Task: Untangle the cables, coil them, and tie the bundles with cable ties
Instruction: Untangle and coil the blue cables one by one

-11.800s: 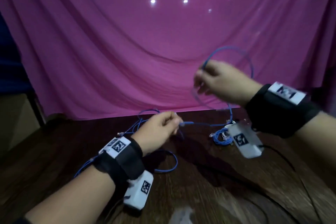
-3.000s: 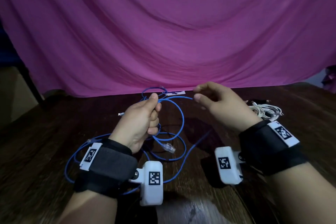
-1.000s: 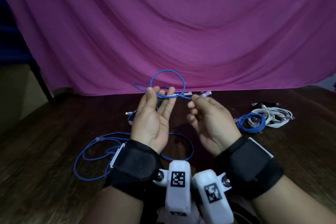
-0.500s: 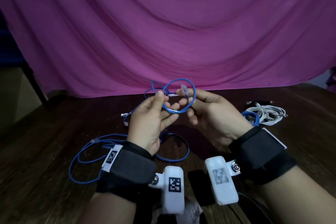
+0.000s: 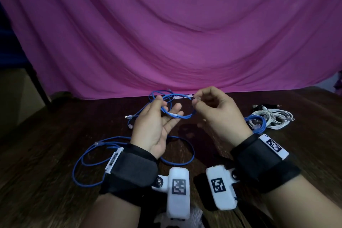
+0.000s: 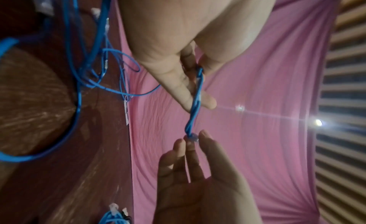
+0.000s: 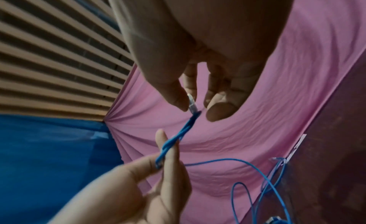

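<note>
Hands above dark table | left hand pinches small blue cable loop | right hand pinches its clear plug | loop flatter than half-second ago | coiled bundles far right.

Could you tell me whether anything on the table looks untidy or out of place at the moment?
Yes: several blue cables sprawl in loose, overlapping loops on the table near the left hand, not yet coiled. By contrast, a blue coil and a white bundle sit gathered on the right.
</note>
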Tool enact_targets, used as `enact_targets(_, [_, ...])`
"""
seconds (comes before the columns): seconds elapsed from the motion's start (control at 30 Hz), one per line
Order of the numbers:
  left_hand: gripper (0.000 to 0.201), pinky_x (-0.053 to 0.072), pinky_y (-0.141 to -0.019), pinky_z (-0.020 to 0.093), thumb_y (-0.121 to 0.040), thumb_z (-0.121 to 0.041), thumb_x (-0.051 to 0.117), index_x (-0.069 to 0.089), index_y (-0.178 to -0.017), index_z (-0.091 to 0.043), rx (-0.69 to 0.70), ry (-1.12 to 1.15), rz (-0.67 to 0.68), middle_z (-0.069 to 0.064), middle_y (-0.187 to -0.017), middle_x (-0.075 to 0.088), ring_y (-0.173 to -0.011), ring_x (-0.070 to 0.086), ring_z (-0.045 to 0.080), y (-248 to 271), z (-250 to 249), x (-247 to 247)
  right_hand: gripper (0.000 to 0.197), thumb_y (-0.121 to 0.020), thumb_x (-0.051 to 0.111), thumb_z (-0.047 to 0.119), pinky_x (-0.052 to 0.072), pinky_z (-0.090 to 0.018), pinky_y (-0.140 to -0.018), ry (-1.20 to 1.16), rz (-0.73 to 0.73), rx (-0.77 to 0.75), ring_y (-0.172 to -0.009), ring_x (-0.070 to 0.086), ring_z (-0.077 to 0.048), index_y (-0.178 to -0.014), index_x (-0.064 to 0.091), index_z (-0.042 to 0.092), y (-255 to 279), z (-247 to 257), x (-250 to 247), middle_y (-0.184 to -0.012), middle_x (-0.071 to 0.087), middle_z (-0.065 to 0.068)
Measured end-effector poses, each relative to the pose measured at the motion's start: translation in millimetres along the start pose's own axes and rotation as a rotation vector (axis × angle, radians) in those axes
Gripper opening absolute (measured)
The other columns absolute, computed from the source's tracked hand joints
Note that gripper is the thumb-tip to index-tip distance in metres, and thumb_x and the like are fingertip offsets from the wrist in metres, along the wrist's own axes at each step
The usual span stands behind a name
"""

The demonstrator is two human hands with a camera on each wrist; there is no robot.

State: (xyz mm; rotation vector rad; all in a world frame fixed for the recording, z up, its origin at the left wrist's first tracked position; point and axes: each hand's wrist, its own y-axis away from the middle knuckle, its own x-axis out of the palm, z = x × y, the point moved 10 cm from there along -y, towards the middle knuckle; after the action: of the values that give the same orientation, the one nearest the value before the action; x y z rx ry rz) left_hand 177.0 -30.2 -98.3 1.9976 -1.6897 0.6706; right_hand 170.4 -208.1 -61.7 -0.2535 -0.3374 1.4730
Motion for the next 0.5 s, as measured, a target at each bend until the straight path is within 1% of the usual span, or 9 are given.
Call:
enact_targets(0.1, [0.023,0.059,-0.053,0.028,-0.105,-0.02,0.054,0.055,-0.084,-0.008,-0.041,0.094,-0.083,0.004,-0.072,0.056,-0.067,0.076,0.012,-3.1,-0.6,-10.4,0.01,-0.091,0.071,0.001,0.044,-0.025,-0.065,-0.019,0.035,-0.106,-0.074,0.055,-0.013,-0.096,0.063,0.001,-0.8,17.9,-0.2,-0.085,0.063,-0.01])
enact_targets(0.17, [0.025,0.059,-0.051,0.029,-0.106,-0.015,0.049,0.053,-0.081,-0.01,-0.043,0.149,-0.116,0.004,-0.075,0.057,-0.064,0.075,0.011,-3.8,-3.0,-14.4,0.011,-0.091,0.072,0.0,0.049,-0.029,-0.073,-0.068,0.053,-0.133,-0.081,0.057,-0.019,-0.096,0.062,0.003,0.5,23.7,2.4,-0.09,0.064,-0.015])
enact_targets(0.2, [0.025,0.06,-0.052,0.03,-0.106,-0.013,0.048,0.052,-0.081,-0.01,-0.04,0.198,-0.122,0.005,-0.078,0.057,-0.063,0.075,0.012,-4.1,-3.6,-14.9,0.011,-0.091,0.071,0.0,0.052,-0.03,-0.074,-0.104,0.052,-0.118,-0.082,0.057,-0.023,-0.096,0.061,0.005,1.5,22.0,4.3,-0.091,0.062,-0.018])
enact_targets(0.27, [0.022,0.063,-0.057,0.036,-0.106,-0.012,0.047,0.051,-0.084,-0.009,-0.033,0.317,-0.084,0.005,-0.085,0.054,-0.063,0.074,0.014,-3.5,-5.6,-9.6,0.01,-0.094,0.068,0.0,0.056,-0.026,-0.067,-0.209,0.031,-0.006,-0.08,0.058,-0.024,-0.096,0.06,0.006,2.4,7.1,7.9,-0.092,0.059,-0.02])
enact_targets(0.3, [0.021,0.063,-0.059,0.037,-0.106,-0.016,0.047,0.051,-0.086,-0.01,-0.03,0.35,-0.042,0.005,-0.082,0.053,-0.061,0.073,0.013,-2.3,-7.7,-4.5,0.009,-0.095,0.066,0.0,0.057,-0.025,-0.064,-0.266,0.022,0.077,-0.078,0.061,-0.023,-0.097,0.059,0.006,3.2,-3.9,9.8,-0.091,0.059,-0.019])
enact_targets(0.33, [0.024,0.063,-0.06,0.035,-0.107,-0.022,0.047,0.051,-0.085,-0.011,-0.028,0.353,0.007,0.003,-0.076,0.052,-0.057,0.068,0.01,-1.0,-9.7,1.2,0.008,-0.096,0.063,-0.001,0.057,-0.025,-0.063,-0.32,0.03,0.156,-0.076,0.064,-0.022,-0.097,0.058,0.005,4.5,-13.0,13.0,-0.089,0.06,-0.018])
enact_targets(0.4, [0.03,0.055,-0.053,0.024,-0.108,-0.031,0.043,0.049,-0.083,-0.016,-0.024,0.271,0.09,-0.004,-0.063,0.045,-0.043,0.045,0.003,2.8,-12.2,11.1,0.011,-0.097,0.059,-0.003,0.058,-0.028,-0.062,-0.351,0.101,0.258,-0.074,0.068,-0.021,-0.096,0.059,0.007,7.4,-24.1,20.8,-0.085,0.062,-0.014])
enact_targets(0.43, [0.03,0.046,-0.047,0.019,-0.109,-0.032,0.04,0.048,-0.083,-0.017,-0.009,0.196,0.11,-0.006,-0.059,0.038,-0.04,0.034,0.003,4.6,-14.1,14.2,0.012,-0.097,0.058,-0.003,0.057,-0.029,-0.063,-0.297,0.158,0.271,-0.075,0.066,-0.024,-0.095,0.06,0.009,9.0,-26.3,25.8,-0.085,0.062,-0.013])
enact_targets(0.5, [0.03,0.027,-0.04,0.017,-0.11,-0.031,0.038,0.045,-0.083,-0.019,0.055,-0.03,0.115,-0.008,-0.056,0.028,-0.039,0.021,0.003,7.4,-18.5,15.8,0.011,-0.099,0.06,0.005,0.052,-0.034,-0.071,-0.153,0.234,0.23,-0.082,0.056,-0.028,-0.094,0.063,0.013,11.5,-22.5,31.2,-0.087,0.061,-0.013])
